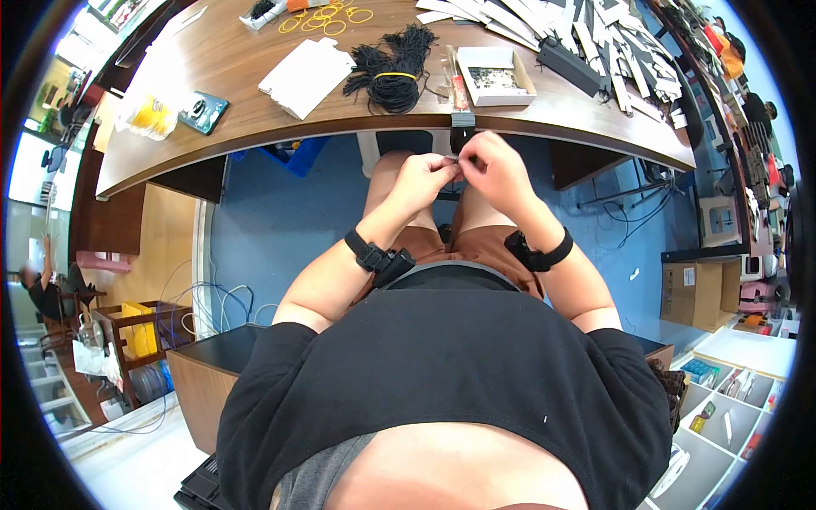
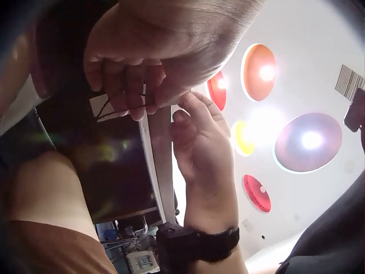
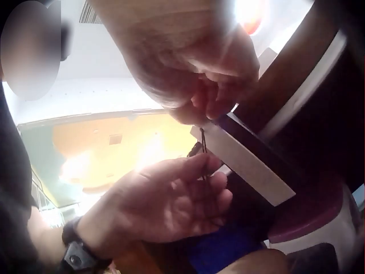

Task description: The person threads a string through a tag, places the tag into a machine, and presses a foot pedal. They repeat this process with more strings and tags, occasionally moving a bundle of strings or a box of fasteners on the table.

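My left hand [image 1: 421,180] and right hand [image 1: 497,174] meet over my lap, just before the table edge. Between them runs a thin black cord [image 3: 203,138]. The left thumb and fingers pinch it, and a dark strand lies across the left fingers in the left wrist view. Curled fingertips of my right hand [image 3: 199,74] grip the cord's upper end. A narrow white strip [image 3: 251,165], like a tag, slants beside the cord in the right wrist view. Part of this pale strip [image 2: 108,108] shows behind the left fingers in the left wrist view. Fingers hide the strip's upper end.
On the table [image 1: 229,93] lie a bundle of black cords [image 1: 395,72] with a yellow band, a white box [image 1: 308,78], an open box of small pieces [image 1: 496,76] and a heap of black and white strips [image 1: 608,51]. Yellow bands [image 1: 327,17] lie farther back.
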### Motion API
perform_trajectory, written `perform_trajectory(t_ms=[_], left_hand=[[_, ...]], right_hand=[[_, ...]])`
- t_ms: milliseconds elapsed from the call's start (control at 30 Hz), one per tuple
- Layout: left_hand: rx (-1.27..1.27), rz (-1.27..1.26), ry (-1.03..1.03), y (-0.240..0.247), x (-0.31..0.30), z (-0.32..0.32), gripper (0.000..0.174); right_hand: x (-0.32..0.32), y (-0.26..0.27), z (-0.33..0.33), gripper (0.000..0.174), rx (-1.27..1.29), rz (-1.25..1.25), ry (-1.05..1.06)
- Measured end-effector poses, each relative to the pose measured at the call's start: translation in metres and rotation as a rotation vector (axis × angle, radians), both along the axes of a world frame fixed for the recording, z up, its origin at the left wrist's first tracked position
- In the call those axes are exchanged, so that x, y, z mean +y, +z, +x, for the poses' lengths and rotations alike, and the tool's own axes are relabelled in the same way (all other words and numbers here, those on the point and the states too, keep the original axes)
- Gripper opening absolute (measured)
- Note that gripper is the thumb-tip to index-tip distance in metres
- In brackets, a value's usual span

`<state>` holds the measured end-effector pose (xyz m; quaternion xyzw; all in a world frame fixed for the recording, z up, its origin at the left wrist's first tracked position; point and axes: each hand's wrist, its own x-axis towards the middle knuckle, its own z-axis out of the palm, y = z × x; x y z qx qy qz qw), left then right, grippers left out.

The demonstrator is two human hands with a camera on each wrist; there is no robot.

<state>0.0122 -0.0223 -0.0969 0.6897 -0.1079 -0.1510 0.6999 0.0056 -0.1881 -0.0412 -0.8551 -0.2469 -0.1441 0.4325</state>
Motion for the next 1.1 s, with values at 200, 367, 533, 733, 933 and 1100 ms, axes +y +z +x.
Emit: perform_trajectory(t_ms=[200,367,533,733,933,1100], left_hand=[[0.049,-0.031,-0.020,-0.001,0.001,-0.001,0.014],[0.036,-0.041,-0.036,0.004,0.002,-0.002,0.015],[0.125,-0.050,-0.074,0.006,0.021,0.002,0.015],[0.177,0.046,-0.022,0.021,0.039,0.002,0.015],[0.095,0.103,-0.040,0.031,0.045,0.006,0.012],[0.196,0.057,0.004,0.041,0.041,0.004,0.012]], right_hand=[[-0.001,-0.013,0.008,0.019,0.336,0.290,-0.157],[-0.002,-0.013,0.016,0.013,0.611,0.570,-0.110],[-0.009,-0.011,0.017,0.012,0.963,1.112,0.081],[-0.027,-0.015,0.025,0.015,1.321,1.386,0.433],[-0.032,-0.023,0.019,0.015,1.502,1.416,0.389],[-0.029,0.001,0.004,0.029,1.358,1.517,0.462]])
